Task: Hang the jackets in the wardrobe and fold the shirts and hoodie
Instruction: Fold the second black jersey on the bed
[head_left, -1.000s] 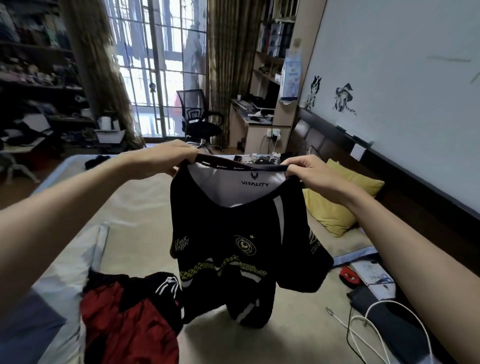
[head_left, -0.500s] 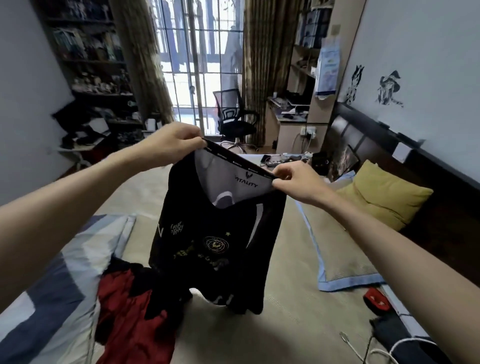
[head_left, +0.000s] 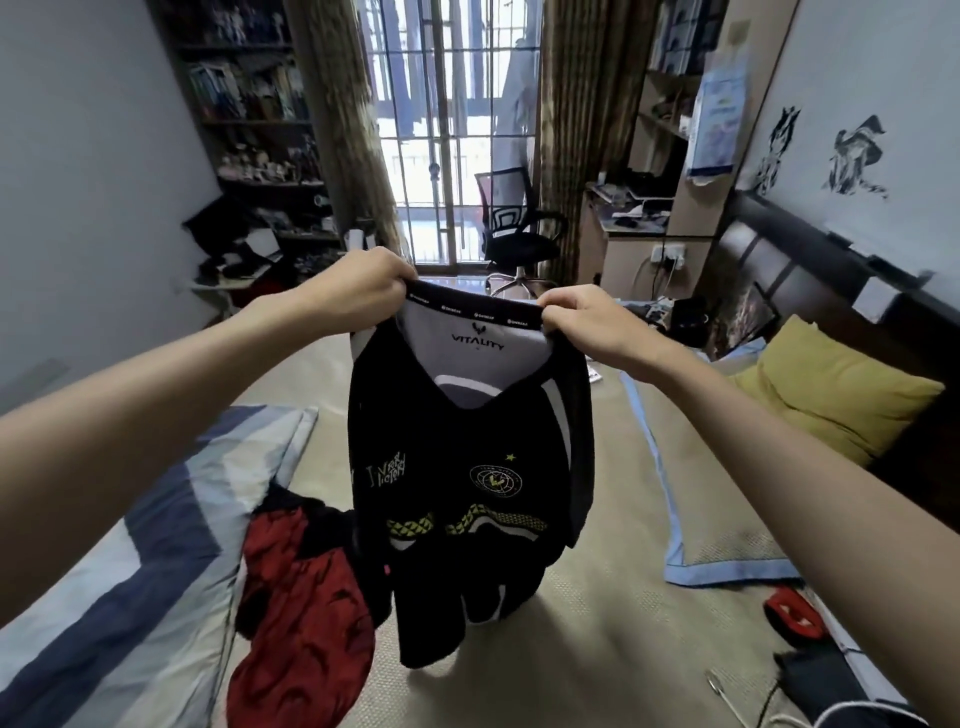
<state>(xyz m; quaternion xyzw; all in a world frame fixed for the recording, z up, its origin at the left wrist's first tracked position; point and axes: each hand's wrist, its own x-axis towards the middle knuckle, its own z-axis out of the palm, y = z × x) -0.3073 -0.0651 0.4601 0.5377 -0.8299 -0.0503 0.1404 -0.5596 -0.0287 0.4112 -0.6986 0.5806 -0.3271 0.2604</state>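
the black shirt (head_left: 467, 467) is showing the word "vitality" under a small winged logo on the grey inside of its neck. small white logos are running along its black collar band, too small to read. the yellow chest lettering is staying illegible.

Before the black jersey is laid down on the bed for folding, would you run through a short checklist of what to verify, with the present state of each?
1. Both hands grip the collar: left hand and right hand each pinch one end of the black jersey. Ok.
2. Jersey hangs straight: the lower part is bunched and twisted. Not ok.
3. Sleeves free: cannot tell, they blend into the body.
4. Landing spot: the beige mat is bare to the right of the jersey. Ok.
5. Red garment lies close at the left and may get in the way. Not ok.
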